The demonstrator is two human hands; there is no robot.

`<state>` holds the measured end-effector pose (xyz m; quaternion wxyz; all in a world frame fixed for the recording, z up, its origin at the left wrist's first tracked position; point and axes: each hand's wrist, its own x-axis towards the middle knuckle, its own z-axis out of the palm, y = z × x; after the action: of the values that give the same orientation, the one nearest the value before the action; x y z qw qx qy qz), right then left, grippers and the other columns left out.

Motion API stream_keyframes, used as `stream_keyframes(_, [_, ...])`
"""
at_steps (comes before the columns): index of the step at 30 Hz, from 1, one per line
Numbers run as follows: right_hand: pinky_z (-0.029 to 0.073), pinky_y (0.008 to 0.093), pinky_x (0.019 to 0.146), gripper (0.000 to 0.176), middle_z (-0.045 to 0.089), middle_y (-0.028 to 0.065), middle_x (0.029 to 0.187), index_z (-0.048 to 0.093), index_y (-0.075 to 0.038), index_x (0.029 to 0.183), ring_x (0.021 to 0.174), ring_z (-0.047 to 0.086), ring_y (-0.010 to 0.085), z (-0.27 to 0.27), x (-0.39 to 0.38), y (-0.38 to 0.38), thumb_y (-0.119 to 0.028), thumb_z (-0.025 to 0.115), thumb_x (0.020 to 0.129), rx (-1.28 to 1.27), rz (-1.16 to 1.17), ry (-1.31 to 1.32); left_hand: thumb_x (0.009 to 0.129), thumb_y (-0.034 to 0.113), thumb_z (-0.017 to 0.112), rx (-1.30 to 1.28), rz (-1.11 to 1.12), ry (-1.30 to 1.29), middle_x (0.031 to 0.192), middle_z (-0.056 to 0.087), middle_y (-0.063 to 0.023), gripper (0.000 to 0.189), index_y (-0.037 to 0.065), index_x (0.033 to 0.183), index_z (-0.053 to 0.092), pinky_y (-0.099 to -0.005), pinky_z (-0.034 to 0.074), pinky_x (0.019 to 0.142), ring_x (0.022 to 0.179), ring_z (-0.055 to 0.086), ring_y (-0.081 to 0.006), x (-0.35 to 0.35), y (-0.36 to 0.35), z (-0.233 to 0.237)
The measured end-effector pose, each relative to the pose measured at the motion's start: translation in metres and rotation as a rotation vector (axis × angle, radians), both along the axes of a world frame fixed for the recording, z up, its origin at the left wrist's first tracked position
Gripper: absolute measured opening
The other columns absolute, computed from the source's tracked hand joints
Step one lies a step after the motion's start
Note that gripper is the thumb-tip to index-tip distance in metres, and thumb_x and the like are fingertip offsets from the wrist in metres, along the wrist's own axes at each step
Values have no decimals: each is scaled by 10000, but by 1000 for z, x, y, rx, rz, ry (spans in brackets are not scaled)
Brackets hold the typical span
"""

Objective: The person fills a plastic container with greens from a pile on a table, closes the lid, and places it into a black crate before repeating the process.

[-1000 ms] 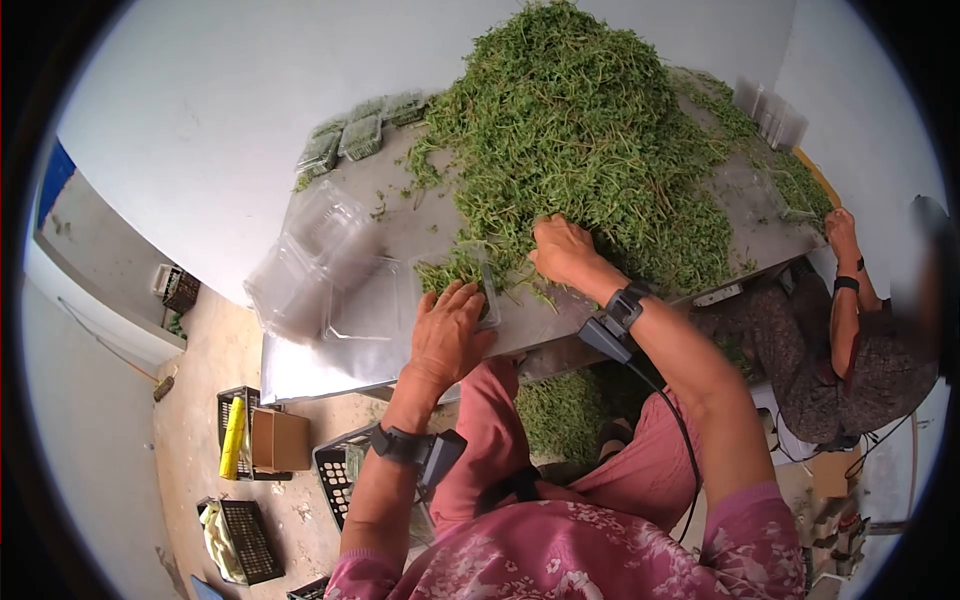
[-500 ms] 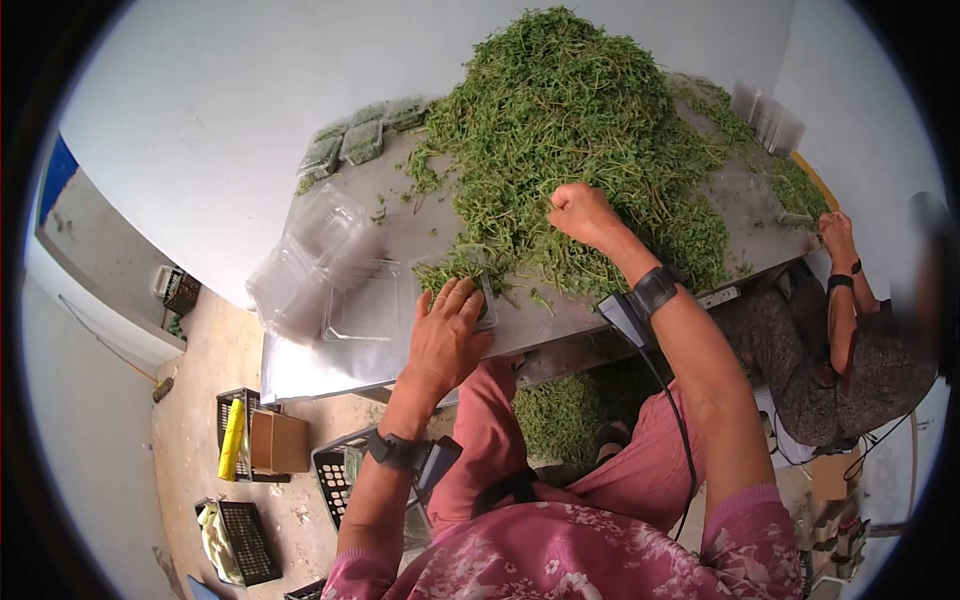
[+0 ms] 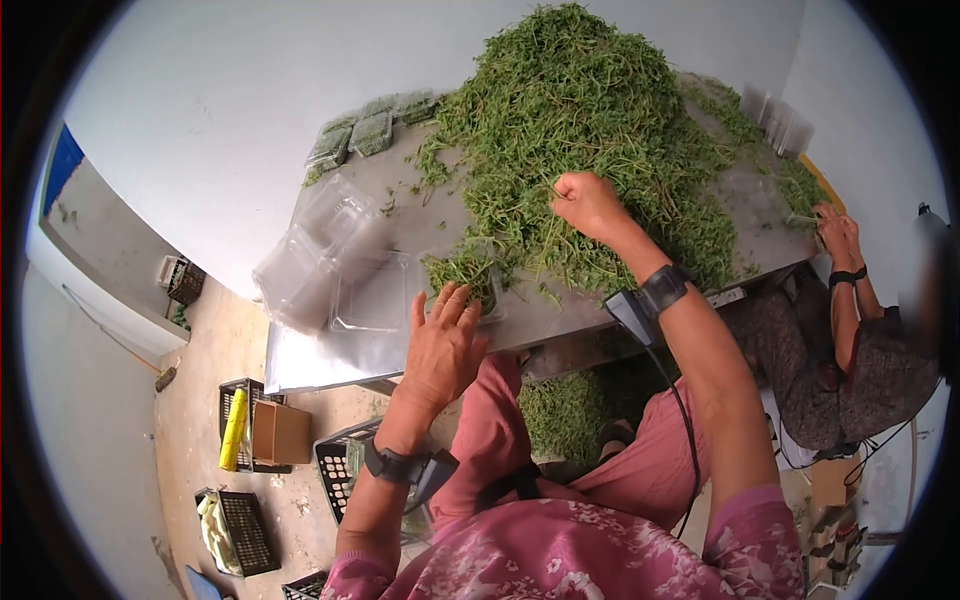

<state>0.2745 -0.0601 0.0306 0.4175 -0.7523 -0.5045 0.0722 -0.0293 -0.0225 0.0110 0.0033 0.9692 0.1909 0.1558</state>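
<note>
A tall heap of leafy green sprigs [image 3: 570,110] covers the middle of the metal table. My right hand [image 3: 592,207] is closed in a pinch over the front of this heap, and whatever is between its fingers is hidden. My left hand [image 3: 445,345] is open, fingers stretched out, at the near edge of a small bunch of greens [image 3: 460,268]. That bunch lies in a clear plastic container [image 3: 492,303], partly covered by the hand. Left of it is the open clear lid [image 3: 375,300], lying flat on the table.
Stacked clear containers [image 3: 310,260] stand at the table's left, with several filled boxes [image 3: 372,133] behind. A co-worker's hands [image 3: 835,235] are at the right edge near more greens. Black crates [image 3: 240,535] and a cardboard box [image 3: 281,433] sit on the floor.
My left hand has drawn slightly back toward me from the greens in the container. My right hand stays closed over the heap. The co-worker's hands have shifted, with both now showing.
</note>
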Motion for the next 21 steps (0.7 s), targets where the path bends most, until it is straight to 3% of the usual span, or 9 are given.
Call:
stream_keyframes(2, [365,261,496,153,497,-43,605,545,-20,774,550,420,47,10,-4,0,-79,669,842,48,35,62,812,227,707,-3,4,-11,1377,497,-154,485,32,1232,566,-534,246,1119,1357,393,-316,-3,-2,-1])
stream_keyframes(3, [436,353,543,190,532,43,587,575,-14,753,553,470,122,15,-8,2,-140,714,785,137,41,118,814,229,707,-2,5,-16,1375,500,-153,483,33,1232,567,-535,244,1120,1355,396,-315,-5,-2,-2])
stream_keyframes(9, [402,277,515,178,533,-20,620,580,-11,776,578,450,56,42,-46,7,-132,699,830,257,162,388,803,231,727,-13,5,-52,1371,506,-149,506,28,1237,564,-539,243,1121,1347,409,-310,-14,-6,4])
stream_keyframes(13, [421,279,525,181,566,7,621,585,1,782,577,484,68,38,-80,21,-131,702,820,329,261,404,794,222,737,-16,14,-53,1369,507,-151,519,21,1239,560,-536,247,1119,1343,415,-311,-22,-9,8])
stream_keyframes(16, [392,222,469,111,553,-32,697,594,-9,882,571,486,36,27,-106,26,-105,647,897,206,339,373,793,211,738,-46,15,-48,1366,508,-155,526,26,1249,553,-537,252,1115,1340,418,-317,-26,-9,8])
stream_keyframes(17, [435,270,517,136,580,3,679,592,5,853,588,522,74,16,-111,31,-109,664,867,199,353,339,794,208,738,-63,14,-56,1364,509,-157,533,28,1257,545,-537,253,1114,1339,418,-319,-27,-9,8])
stream_keyframes(20, [462,305,566,158,602,51,660,598,11,821,598,547,108,-12,-115,36,-121,686,822,68,274,123,797,202,736,-106,16,-80,1359,511,-161,553,34,1280,524,-536,256,1111,1336,422,-326,-29,-6,7])
stream_keyframes(21, [506,367,614,111,655,137,699,627,-2,796,630,647,252,-15,-115,34,-106,667,795,61,266,122,797,201,736,-115,20,-88,1357,512,-163,560,35,1286,518,-536,257,1110,1334,424,-328,-30,-4,6])
